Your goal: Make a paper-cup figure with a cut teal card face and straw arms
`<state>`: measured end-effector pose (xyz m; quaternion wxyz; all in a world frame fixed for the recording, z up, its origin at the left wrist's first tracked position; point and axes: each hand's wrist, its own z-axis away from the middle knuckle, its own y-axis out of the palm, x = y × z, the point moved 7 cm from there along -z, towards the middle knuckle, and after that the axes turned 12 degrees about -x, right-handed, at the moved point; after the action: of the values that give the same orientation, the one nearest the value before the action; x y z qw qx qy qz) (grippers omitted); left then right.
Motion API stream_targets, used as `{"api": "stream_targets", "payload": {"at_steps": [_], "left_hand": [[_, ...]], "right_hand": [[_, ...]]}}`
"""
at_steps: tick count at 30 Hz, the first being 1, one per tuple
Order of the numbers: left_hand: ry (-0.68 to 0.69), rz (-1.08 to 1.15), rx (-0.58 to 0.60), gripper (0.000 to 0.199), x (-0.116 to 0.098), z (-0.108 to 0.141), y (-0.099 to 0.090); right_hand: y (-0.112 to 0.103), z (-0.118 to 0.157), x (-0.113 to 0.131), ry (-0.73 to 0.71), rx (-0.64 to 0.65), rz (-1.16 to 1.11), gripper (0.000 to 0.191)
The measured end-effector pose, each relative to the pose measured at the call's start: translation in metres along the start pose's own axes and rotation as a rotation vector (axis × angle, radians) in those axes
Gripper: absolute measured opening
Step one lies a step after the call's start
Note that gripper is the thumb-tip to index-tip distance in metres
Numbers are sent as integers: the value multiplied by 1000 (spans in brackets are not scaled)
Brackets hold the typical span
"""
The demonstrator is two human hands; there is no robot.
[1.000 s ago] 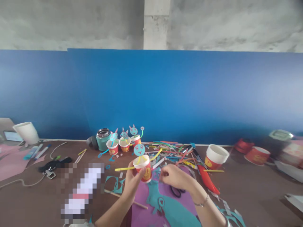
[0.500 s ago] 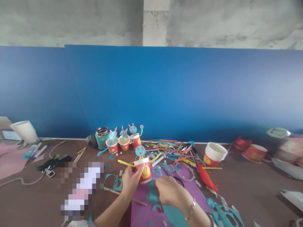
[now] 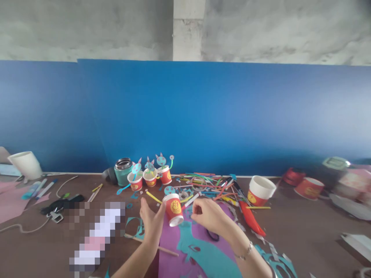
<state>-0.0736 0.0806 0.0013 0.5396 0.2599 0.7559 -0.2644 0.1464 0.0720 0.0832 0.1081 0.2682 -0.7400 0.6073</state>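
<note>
My left hand (image 3: 152,222), half open, has its thumb at the red cup (image 3: 175,206); its grip is unclear. That one cup has just tipped base-towards me, perhaps exposing its underside. My right hand (image 3: 211,214) curls nearby, contents hidden. Behind, three face-topped cups (image 3: 150,183) stand on the tabletop (image 3: 313,235).

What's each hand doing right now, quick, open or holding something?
Left hand: open, thumb beside the tilted red-and-white cup; contact can't be told.
Right hand: curled; whether it's shut on anything can't be told.
</note>
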Motion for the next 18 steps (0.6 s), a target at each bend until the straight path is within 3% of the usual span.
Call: {"api": "stream_targets", "payload": {"at_steps": [1,3,4,6,7,9,11,14,18], "left_hand": [[32,-16,-80,76,-8,-3,-8],[253,59,-177,70,-39,0,-20],[348,131,-172,63,-53,5,-23],[359,275,27,44,-70,19,-13],[242,321,202,41,-70,27,-1],[-142,367,540,47,-57,53,26],[-448,434,714,52,-47,77,41],[-626,533,727,45,-43,88,48],[-563,580,674,46,-45,78,46]], "right_hand": [[-5,-1,2,1,-22,-19,9],[-13,-3,7,-4,-83,-61,8],[-16,-3,10,-14,-112,-82,8],[-18,-2,18,-53,-142,-122,8],[-17,0,22,-80,-143,-134,8],[-11,3,29,-134,-126,-130,11],[-4,6,35,-174,-103,-99,14],[3,9,40,-212,-53,-103,14],[-1,6,33,-208,11,-190,13]]}}
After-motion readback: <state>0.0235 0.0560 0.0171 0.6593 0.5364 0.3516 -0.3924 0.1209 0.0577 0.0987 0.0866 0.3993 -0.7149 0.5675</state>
